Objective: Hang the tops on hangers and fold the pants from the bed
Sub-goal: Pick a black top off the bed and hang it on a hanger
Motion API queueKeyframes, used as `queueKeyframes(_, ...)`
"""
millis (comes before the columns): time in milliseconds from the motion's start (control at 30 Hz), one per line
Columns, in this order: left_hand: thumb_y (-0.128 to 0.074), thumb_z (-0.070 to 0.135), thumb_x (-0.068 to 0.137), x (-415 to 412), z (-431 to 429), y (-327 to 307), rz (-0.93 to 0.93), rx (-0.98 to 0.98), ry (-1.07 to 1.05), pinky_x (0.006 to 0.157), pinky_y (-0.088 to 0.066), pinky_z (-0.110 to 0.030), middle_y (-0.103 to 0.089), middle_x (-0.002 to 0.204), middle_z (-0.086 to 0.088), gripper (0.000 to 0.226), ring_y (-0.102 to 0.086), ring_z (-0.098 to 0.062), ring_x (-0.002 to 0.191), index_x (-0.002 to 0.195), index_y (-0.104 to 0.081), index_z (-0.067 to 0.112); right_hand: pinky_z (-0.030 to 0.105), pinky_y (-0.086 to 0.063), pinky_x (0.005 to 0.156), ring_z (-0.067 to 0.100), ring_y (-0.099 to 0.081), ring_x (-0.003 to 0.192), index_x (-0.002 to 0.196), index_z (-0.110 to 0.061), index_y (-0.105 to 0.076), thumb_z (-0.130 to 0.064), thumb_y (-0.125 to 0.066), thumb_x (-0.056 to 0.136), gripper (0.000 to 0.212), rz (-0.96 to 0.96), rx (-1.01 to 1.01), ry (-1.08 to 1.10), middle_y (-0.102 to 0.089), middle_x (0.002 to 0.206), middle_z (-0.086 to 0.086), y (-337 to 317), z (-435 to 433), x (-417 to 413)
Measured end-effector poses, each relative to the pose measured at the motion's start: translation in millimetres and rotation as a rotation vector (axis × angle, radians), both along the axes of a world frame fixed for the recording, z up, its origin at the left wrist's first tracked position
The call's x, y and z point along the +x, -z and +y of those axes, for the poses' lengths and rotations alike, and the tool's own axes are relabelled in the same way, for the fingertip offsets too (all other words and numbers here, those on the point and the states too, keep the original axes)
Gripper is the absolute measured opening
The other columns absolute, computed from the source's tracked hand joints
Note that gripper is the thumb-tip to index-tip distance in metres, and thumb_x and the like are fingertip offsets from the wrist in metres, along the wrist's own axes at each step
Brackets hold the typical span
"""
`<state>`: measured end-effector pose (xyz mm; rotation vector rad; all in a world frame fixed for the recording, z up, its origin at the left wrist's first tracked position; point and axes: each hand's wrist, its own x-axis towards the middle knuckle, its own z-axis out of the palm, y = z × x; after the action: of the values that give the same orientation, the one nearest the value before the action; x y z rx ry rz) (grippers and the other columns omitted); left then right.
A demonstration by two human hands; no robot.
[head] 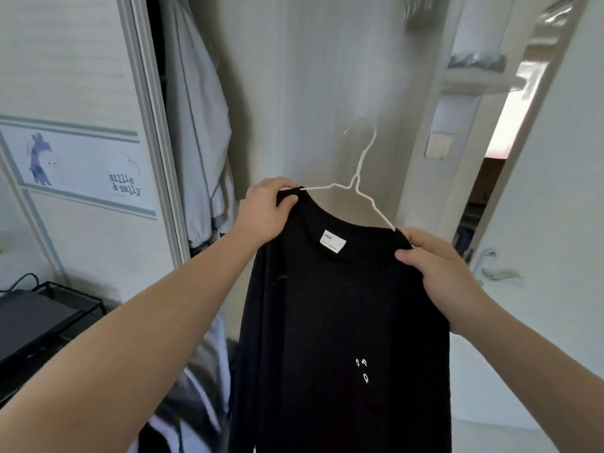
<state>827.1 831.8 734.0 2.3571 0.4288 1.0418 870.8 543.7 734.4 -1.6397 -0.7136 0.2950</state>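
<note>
Black top [340, 322] already on the white hanger [358, 178], held up beside the open wardrobe [196, 125]: left hand [264, 210] and right hand [438, 273] fingers pinch each shoulder, likely seating fabric before hanging.

Plain black top [343, 322], with a few small white marks [362, 371] low on the front and a white label [332, 240] with dark print inside the neck. Thin white hanger [358, 178]. At far left, pale grey jacket [199, 125] with darker grey lines. White door panel [81, 93] at left, with grey-green stripes, a blue-purple drawing [40, 158] and dark lettering [125, 184]. Black wire rack [78, 297] at near left.
</note>
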Motion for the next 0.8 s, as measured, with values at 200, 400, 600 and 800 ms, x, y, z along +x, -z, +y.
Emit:
queueKeyframes(200,-0.061,0.031,0.099,39.2,53.2,-61.1,0.014,-0.208,0.277,0.103,-0.046,-0.036,-0.063,0.127,0.000,0.025,-0.061,-0.018,0.113,0.123,-0.061,0.027,0.031,-0.050,0.066,0.014,-0.065,0.068,0.086,-0.014,-0.068,-0.006,-0.049,0.093,0.022,-0.074,0.153,0.120,-0.067,0.073,0.001,-75.4,88.2,32.2)
queueKeyframes(400,-0.064,0.039,0.095,48.1,96.7,-131.8,-0.047,-0.137,0.476,0.079,-0.047,-0.015,-0.067,0.108,0.010,0.016,-0.064,-0.003,0.093,0.109,-0.064,0.031,0.024,-0.052,0.054,0.013,-0.065,0.061,0.080,-0.015,-0.065,-0.005,-0.048,0.091,0.023,-0.187,0.270,0.140,-0.067,0.068,0.002,-160.6,192.1,62.5)
queueKeyframes(600,-0.075,0.048,0.084,55.8,128.0,-191.8,-0.096,-0.076,0.546,0.064,-0.048,-0.017,-0.066,0.090,0.013,0.027,-0.058,0.005,0.066,0.098,-0.062,0.030,0.030,-0.042,0.060,0.021,-0.053,0.067,0.078,-0.013,-0.053,-0.005,-0.048,0.088,0.015,-0.294,0.323,0.222,-0.055,0.069,0.009,-247.7,277.5,92.6)
queueKeyframes(800,-0.070,0.074,0.063,90.4,146.2,-236.7,-0.014,0.020,0.366,0.077,-0.051,-0.029,-0.061,0.096,0.015,0.065,-0.062,-0.004,0.086,0.109,-0.051,0.033,0.033,-0.042,0.061,0.022,-0.059,0.056,0.085,-0.010,-0.053,-0.005,-0.044,0.085,0.011,-0.307,0.361,0.268,-0.061,0.066,0.011,-335.5,337.1,131.7)
